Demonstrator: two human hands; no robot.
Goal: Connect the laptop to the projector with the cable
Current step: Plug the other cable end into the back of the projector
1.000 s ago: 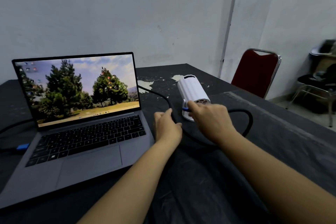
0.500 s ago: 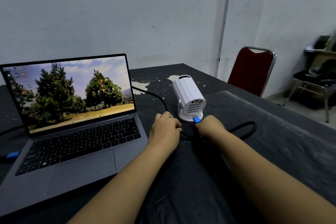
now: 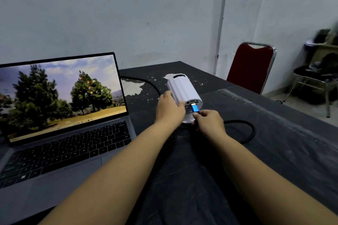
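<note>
A small white projector (image 3: 184,95), a ribbed cylinder with a perforated rear grille, sits tilted on its stand near the middle of a black table (image 3: 274,142) whose matte, scuffed covering is peeled away in pale patches at the far side. The left hand (image 3: 169,109) is cupped against the projector's left flank, fingers wrapped around the ribbed shell. The right hand (image 3: 208,121) is closed in a pinch on the near end of a glossy blue metallic plug (image 3: 195,107), whose far tip meets the projector's rear face just below a dark slot; whether it is seated in a port cannot be told. A thick, round black cable (image 3: 245,131) loops on the table to the right of that hand, and another run of it curves away on the far side toward the laptop's back. The open laptop (image 3: 60,133) stands on the left of the table, a smooth grey metal body with flat black keys and a lit screen showing trees under a cloudy sky. Beyond the table's far right edge stands a chair (image 3: 250,67) with a dark red padded back in a chromed tube frame, against a rough, stained pale wall (image 3: 128,14).
</note>
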